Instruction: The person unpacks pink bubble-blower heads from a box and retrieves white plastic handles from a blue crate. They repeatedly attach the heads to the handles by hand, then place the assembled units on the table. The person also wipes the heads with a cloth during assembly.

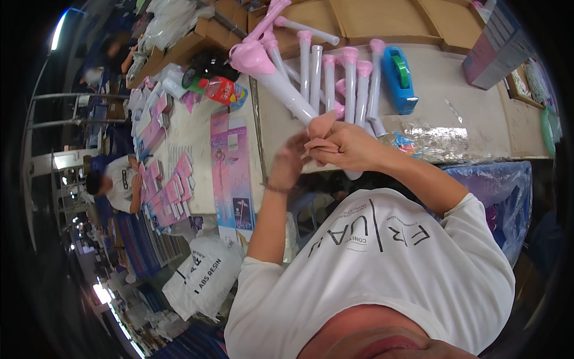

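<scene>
A long pale-lavender tube (284, 93) with a pink bulbous head slants from the table's far side toward my body, its near end showing below my hands. My right hand (353, 146) is closed around the tube's lower part, together with a peach-pink folded piece (323, 127) that looks like thin sheet. Close by on the left, my left hand (290, 163) reaches to the same piece. Its fingers are smeared by motion and partly hidden. Several similar tubes (362, 90) with pink ends lie side by side just beyond my hands.
A blue tape dispenser (399, 81) with green tape stands right of the tubes. A red-labelled bottle (220, 90) and flat pink-blue packaging (230, 173) lie left. Cardboard trays (371, 21) line the back; a carton (496, 51) stands far right. Another person (116, 185) works at left.
</scene>
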`<act>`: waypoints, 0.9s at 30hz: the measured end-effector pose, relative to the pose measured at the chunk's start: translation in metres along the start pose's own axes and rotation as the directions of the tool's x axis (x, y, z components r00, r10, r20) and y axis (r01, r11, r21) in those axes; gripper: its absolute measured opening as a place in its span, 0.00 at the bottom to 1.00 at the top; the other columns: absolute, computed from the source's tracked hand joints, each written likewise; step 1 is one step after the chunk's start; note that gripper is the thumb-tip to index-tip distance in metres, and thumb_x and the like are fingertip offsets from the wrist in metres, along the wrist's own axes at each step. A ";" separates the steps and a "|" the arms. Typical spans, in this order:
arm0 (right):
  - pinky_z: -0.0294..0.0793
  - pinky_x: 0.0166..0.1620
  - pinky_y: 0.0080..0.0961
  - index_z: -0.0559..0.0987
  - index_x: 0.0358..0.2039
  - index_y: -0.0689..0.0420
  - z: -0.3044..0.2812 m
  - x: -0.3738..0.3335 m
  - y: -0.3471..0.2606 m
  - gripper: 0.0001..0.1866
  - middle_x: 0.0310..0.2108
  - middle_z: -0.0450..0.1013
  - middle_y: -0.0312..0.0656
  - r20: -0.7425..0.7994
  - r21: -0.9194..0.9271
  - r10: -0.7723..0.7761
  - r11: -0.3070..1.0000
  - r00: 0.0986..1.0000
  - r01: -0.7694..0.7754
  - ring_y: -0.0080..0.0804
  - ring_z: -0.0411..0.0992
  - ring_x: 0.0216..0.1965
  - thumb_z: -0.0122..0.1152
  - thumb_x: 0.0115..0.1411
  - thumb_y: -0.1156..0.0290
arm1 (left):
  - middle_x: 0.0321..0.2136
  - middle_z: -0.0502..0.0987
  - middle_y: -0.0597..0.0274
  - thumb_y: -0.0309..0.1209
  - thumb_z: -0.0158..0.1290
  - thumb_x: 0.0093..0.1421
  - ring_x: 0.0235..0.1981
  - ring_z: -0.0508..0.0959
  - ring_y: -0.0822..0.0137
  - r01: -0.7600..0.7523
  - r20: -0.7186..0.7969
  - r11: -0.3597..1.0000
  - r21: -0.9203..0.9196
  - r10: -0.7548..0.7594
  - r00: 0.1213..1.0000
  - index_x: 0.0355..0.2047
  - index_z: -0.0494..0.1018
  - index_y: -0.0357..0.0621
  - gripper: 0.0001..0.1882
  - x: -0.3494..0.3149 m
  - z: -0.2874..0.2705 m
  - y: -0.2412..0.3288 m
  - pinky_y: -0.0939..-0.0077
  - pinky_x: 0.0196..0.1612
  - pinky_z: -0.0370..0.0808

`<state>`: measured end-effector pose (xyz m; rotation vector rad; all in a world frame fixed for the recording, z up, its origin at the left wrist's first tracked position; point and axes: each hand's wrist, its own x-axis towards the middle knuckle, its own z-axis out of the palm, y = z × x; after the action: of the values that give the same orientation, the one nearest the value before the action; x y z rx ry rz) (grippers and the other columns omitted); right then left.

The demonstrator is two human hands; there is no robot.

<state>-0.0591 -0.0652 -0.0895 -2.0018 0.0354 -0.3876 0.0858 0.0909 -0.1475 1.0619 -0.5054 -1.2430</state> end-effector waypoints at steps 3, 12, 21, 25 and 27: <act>0.70 0.34 0.39 0.83 0.31 0.50 0.004 -0.006 0.004 0.15 0.26 0.71 0.49 0.029 -0.196 0.085 0.978 0.996 -0.078 0.48 0.70 0.30 0.56 0.59 0.54 | 0.50 0.70 0.51 0.61 0.60 0.45 0.50 0.72 0.60 -0.180 -0.038 0.979 0.098 0.184 0.982 0.56 0.59 0.30 0.51 0.012 0.000 0.009 0.67 0.53 0.71; 0.69 0.39 0.42 0.81 0.30 0.49 0.009 -0.016 0.014 0.11 0.33 0.70 0.50 -0.043 -0.435 -0.041 0.900 0.998 0.018 0.48 0.70 0.35 0.60 0.56 0.56 | 0.50 0.70 0.42 0.51 0.60 0.53 0.51 0.73 0.57 -0.147 -0.003 0.988 -0.040 0.147 0.989 0.50 0.62 0.26 0.40 0.038 0.052 0.012 0.64 0.56 0.69; 0.73 0.37 0.34 0.80 0.25 0.59 -0.032 -0.048 0.006 0.07 0.30 0.74 0.47 0.171 -0.057 0.120 0.992 0.978 -0.112 0.42 0.74 0.32 0.61 0.53 0.68 | 0.51 0.71 0.47 0.40 0.52 0.60 0.58 0.66 0.50 -0.200 0.043 0.949 -0.243 0.216 0.975 0.40 0.75 0.37 0.17 0.054 0.061 0.031 0.50 0.60 0.63; 0.76 0.35 0.28 0.78 0.22 0.63 -0.063 -0.072 0.028 0.14 0.24 0.75 0.44 0.315 0.731 0.080 0.615 0.946 -0.295 0.32 0.75 0.27 0.57 0.58 0.65 | 0.55 0.68 0.47 0.36 0.52 0.59 0.61 0.62 0.45 -0.297 0.351 0.892 -0.340 0.414 0.840 0.38 0.76 0.44 0.11 0.071 0.071 0.044 0.45 0.61 0.59; 0.76 0.33 0.28 0.76 0.24 0.62 -0.062 -0.086 0.041 0.16 0.22 0.74 0.44 0.245 0.829 0.201 0.464 0.949 -0.312 0.33 0.75 0.26 0.55 0.60 0.62 | 0.53 0.69 0.42 0.30 0.52 0.57 0.60 0.63 0.48 -0.353 0.381 0.860 -0.369 0.487 0.786 0.37 0.76 0.41 0.10 0.078 0.089 0.044 0.51 0.61 0.61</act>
<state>-0.1526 -0.1209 -0.1231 -0.9595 0.0598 -0.0417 0.0602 -0.0160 -0.0858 0.3615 -0.8578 -1.1099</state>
